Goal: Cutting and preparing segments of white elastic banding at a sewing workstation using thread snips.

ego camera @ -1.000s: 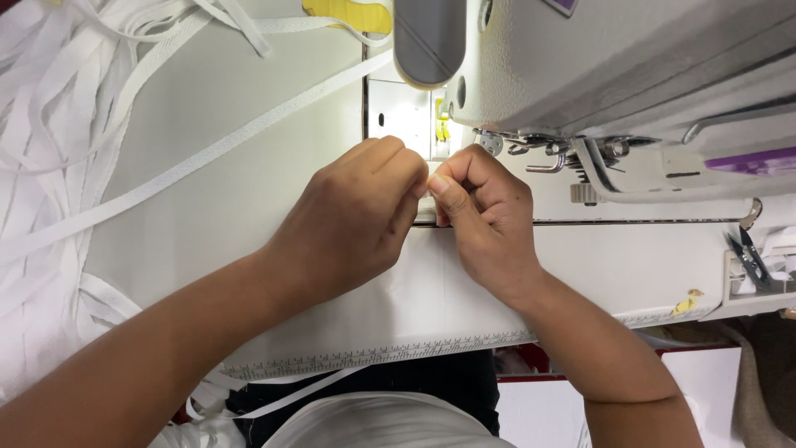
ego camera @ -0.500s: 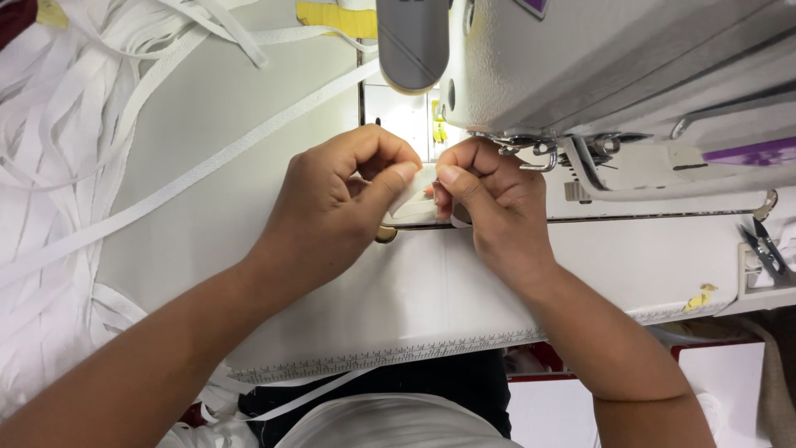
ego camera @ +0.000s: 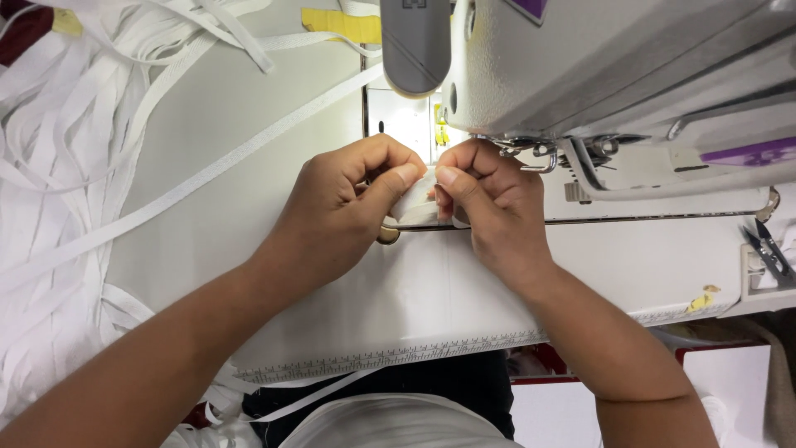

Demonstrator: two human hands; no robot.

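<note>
Presently the left hand [ego camera: 344, 211] and right hand [ego camera: 489, 207] pinch a folded white strip [ego camera: 414, 203] between thumbs and forefingers; edges should stay aligned before the machine [ego camera: 613, 75].

- White folded tape piece [ego camera: 414, 203], pinched just in front of sewing machine [ego camera: 613, 75].
- Sewing machine: pale grey-white body, purple label patch at right side, darker grey rounded cover at left end.
- White tape strip [ego camera: 207, 178], faint woven rib, running diagonally left of machine.
- White loose tapes [ego camera: 50, 166], tangled heap far left of machine.
- Yellow patch [ego camera: 336, 22], behind machine's left end.
- Table [ego camera: 464, 290]: off-white, black ruler ticks along near edge.
- Black snips [ego camera: 769, 249], right of machine.
</note>
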